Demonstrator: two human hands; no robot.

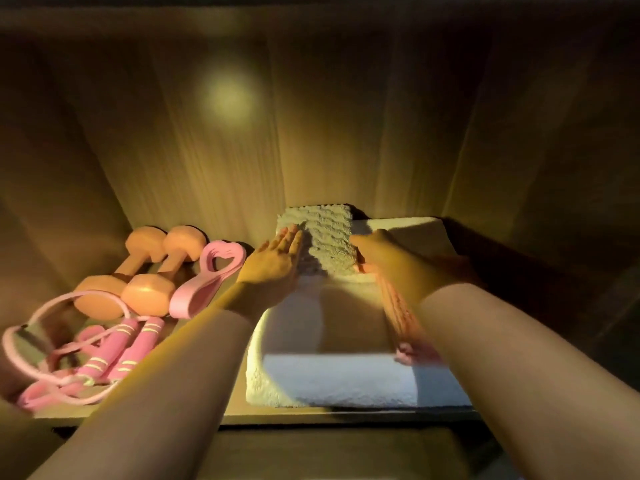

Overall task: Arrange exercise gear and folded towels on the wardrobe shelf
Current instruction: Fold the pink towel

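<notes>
A small grey ribbed towel lies folded on top of a big white folded towel on the wardrobe shelf. My left hand rests flat against the grey towel's left side, fingers straight and together. My right hand presses its right side; the fingertips are hidden behind the towel. A pink towel lies along the white one under my right forearm. At the left sit two orange dumbbells, a pink heart-shaped grip ring and a pink jump rope.
The wooden back panel and side walls close the shelf in. A bright light spot shows on the back panel. Dark space lies to the right of the towels. The shelf's front edge runs just below the white towel.
</notes>
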